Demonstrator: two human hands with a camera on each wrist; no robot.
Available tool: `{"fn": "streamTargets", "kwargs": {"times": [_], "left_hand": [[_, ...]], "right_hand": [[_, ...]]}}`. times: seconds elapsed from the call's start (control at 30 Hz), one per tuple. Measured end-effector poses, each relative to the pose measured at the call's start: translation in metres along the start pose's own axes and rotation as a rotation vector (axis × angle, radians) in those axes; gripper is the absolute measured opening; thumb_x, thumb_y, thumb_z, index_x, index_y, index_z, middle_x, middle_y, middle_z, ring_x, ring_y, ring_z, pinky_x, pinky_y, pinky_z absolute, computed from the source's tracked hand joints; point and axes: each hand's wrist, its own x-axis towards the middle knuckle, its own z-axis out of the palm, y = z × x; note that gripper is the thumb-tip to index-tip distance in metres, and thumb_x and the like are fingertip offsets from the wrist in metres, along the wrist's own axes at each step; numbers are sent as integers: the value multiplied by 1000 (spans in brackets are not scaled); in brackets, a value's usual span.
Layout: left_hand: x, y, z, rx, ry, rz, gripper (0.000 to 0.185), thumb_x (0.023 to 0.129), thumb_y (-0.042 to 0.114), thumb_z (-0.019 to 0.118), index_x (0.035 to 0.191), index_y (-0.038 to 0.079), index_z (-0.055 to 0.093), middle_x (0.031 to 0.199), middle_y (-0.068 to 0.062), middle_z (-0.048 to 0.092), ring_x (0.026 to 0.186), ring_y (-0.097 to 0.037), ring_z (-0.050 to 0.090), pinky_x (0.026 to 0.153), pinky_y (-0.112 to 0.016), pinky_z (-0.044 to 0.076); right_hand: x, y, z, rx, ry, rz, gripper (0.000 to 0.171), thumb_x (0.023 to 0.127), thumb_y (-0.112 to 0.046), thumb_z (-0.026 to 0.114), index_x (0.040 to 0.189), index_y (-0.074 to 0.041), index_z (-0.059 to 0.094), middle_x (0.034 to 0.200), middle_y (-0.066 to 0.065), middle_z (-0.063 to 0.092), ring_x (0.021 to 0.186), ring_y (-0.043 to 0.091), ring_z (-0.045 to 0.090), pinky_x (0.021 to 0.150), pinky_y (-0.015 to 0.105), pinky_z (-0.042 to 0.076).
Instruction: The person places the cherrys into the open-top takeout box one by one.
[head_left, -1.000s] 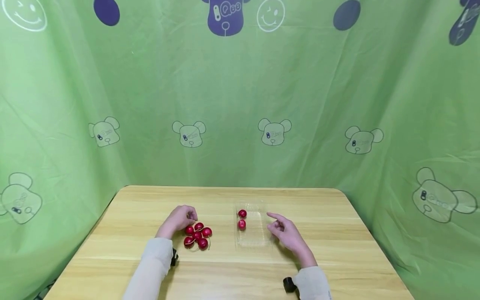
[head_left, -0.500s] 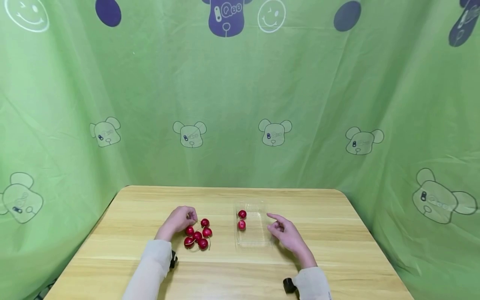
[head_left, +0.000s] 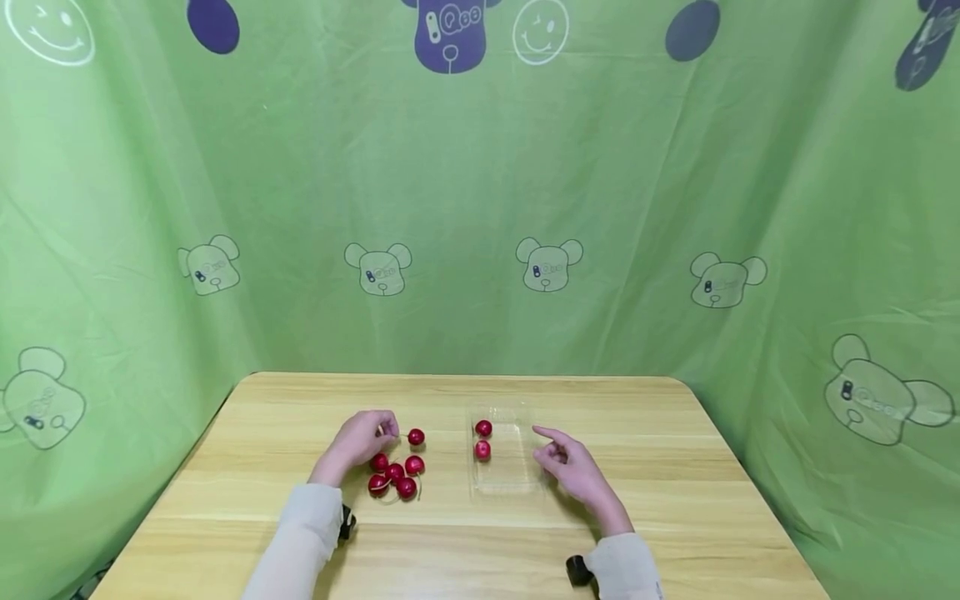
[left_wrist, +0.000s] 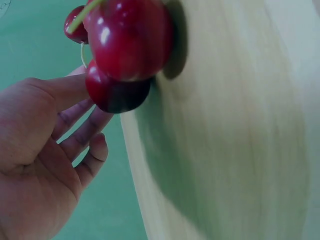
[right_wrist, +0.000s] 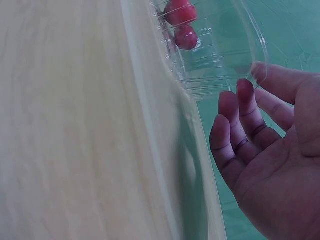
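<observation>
Cherry lifted a little off the pile, hanging by its stalk from my left hand; thumb and forefinger pinch the stalk, other fingers loosely curled. It sits just past the far side of the heap, toward the tray, near the middle of the table.

Five cherries lie bunched on the wood just below my left fingers, between that hand and the near edge. In the left wrist view two of them loom large and close, dark red and glossy, one against my fingertips; a pale green stalk crosses the top corner.

Clear plastic tray stands right of the heap, long side running toward the far edge. Two cherries in the tray sit one behind the other against its left wall, in the far half.

My right hand rests on the table just beside the tray's right wall, holding nothing: forefinger stretched toward the tray's far corner, remaining fingers half bent. Right wrist view shows the fingertips close to the tray's rim; touching or not, I cannot tell.

Green printed cloth hangs behind and to both sides of the table.
</observation>
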Motion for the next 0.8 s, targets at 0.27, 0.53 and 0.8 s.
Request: {"fn": "streamTargets", "kwargs": {"times": [0.27,0.53,0.8], "left_hand": [[0,10,-1,8,28,37,8,94,7,73,93,14,69,88,3,70,82,-12,61,85,-41,56],[-3,22,-2,-51,38,39,5,96,6,71,99,10,70,88,2,70,80,-11,61,80,-36,56],[-8,32,2,-92,27,54,9,97,5,68,105,9,70,92,1,70,86,-11,63,84,-37,57]], "right_hand": [[6,9,1,-7,6,-16,51,101,-9,66,149,-1,51,100,12,65,85,19,60,71,26,54],[9,16,1,6,4,-26,50,100,-11,68,148,-4,54,97,11,65,80,14,58,69,22,51],[6,15,3,-5,4,-10,52,100,-10,67,149,-4,52,98,10,65,79,14,57,67,25,52]]}}
